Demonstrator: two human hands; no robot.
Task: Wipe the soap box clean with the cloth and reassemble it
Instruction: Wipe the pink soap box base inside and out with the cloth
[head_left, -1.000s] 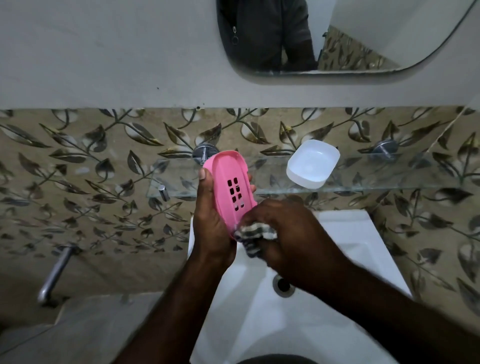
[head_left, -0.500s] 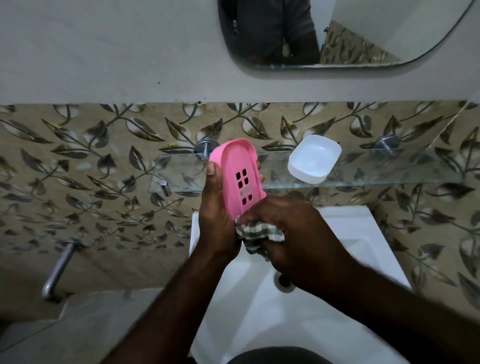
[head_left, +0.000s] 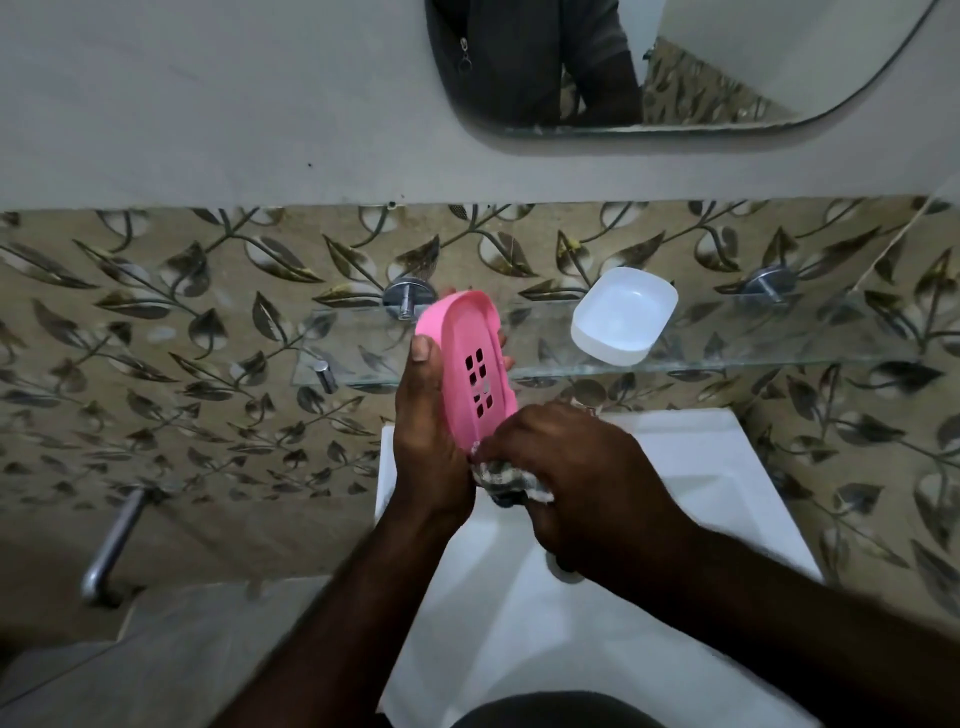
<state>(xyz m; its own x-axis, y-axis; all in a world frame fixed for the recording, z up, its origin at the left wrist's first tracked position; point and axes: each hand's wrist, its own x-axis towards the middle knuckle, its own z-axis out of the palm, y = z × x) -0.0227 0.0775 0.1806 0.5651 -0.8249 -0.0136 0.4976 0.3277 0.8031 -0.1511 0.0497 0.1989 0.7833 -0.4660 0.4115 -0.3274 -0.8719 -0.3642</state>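
Head view, looking down over a white sink (head_left: 701, 467). Your left grip (head_left: 431, 447) grasps the pink tray (head_left: 467, 358) of the soap box, thumb on its left edge, fingertips showing past its right edge. The tray stands tilted on end, slotted face toward you, above the sink's far edge. Your right grip (head_left: 571, 478) is clenched around a checked cloth (head_left: 511, 480), which presses against the tray's near end, right beside the left grip. The white base (head_left: 623, 314) sits hollow side up on a glass shelf (head_left: 727, 358) against the far wall, right of the tray and apart from it. Leaf-patterned tiles cover that wall. A mirror (head_left: 727, 62) hangs above, far right. A metal pipe (head_left: 111, 551) juts out at the left.
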